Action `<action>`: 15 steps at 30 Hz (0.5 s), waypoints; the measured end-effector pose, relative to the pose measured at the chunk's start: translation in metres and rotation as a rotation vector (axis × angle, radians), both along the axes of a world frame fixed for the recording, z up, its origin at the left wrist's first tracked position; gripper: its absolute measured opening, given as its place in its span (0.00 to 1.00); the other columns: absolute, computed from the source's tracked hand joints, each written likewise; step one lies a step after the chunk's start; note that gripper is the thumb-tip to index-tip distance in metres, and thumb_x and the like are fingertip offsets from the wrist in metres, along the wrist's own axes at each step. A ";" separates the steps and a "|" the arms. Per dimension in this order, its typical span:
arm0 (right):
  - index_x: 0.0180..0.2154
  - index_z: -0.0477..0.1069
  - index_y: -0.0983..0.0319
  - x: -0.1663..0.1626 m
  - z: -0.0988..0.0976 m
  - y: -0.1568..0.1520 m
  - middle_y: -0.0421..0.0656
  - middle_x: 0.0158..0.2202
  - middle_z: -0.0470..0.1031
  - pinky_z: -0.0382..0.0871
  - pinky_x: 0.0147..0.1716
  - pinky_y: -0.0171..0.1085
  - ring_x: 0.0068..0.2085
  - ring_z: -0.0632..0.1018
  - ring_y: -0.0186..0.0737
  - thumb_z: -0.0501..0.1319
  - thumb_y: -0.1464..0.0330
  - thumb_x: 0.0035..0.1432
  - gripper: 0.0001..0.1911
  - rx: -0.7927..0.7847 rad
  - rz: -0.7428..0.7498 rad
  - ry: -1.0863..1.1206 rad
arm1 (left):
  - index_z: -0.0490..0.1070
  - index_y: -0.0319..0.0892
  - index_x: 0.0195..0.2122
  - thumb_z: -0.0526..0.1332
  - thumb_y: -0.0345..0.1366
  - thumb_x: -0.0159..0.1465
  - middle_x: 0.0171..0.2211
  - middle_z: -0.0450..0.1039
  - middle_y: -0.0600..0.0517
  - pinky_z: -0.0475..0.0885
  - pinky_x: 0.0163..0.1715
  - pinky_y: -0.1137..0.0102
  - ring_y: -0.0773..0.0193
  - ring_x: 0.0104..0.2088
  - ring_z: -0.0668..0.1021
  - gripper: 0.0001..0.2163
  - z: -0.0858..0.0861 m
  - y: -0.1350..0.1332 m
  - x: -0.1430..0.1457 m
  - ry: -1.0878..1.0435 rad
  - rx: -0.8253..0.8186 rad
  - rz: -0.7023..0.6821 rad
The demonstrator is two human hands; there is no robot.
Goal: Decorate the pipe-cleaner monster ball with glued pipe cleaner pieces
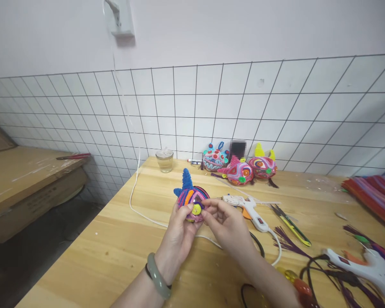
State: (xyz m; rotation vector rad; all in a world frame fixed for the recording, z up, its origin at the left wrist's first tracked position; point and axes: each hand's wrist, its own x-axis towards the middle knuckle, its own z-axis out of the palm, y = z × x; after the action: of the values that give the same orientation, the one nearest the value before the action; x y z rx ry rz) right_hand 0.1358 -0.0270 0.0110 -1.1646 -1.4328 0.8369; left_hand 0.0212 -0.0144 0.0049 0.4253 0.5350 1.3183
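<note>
A small stuffed toy in striped, colourful yarn, with blue horn-like points on top, is held above the table. My left hand wraps it from the left and below, the thumb by a yellow button on its front. From the right, my right hand has its fingers closed, thumb and fingertips pinched against the toy's side by that button. Whether a small piece sits between those fingertips is hidden. A white glue gun lies just behind my right hand.
Several finished-looking stuffed toys stand along the tiled wall, with a lidded glass to their left. At right lie a yellow-green utility knife, a second glue gun, purple tassels and striped cloth. White and black cords cross the wooden table.
</note>
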 end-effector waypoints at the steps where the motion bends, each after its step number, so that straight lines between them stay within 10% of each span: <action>1: 0.37 0.71 0.63 0.000 0.001 0.001 0.42 0.26 0.74 0.72 0.29 0.39 0.28 0.76 0.39 0.61 0.66 0.51 0.11 -0.033 0.015 0.042 | 0.67 0.41 0.38 0.63 0.29 0.53 0.32 0.74 0.53 0.70 0.31 0.72 0.69 0.28 0.73 0.11 -0.001 0.000 0.000 0.000 0.006 0.000; 15: 0.33 0.70 0.62 0.004 0.010 0.004 0.37 0.20 0.72 0.72 0.25 0.36 0.23 0.76 0.35 0.67 0.60 0.45 0.15 -0.098 0.052 0.186 | 0.68 0.43 0.44 0.64 0.28 0.54 0.33 0.74 0.53 0.68 0.32 0.72 0.69 0.28 0.73 0.16 0.001 0.001 0.000 0.026 0.060 -0.003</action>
State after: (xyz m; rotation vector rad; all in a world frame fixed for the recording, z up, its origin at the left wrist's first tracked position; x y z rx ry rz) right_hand 0.1394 -0.0230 0.0213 -1.0954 -1.2862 1.0337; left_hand 0.0211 -0.0137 0.0055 0.4933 0.5169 1.3297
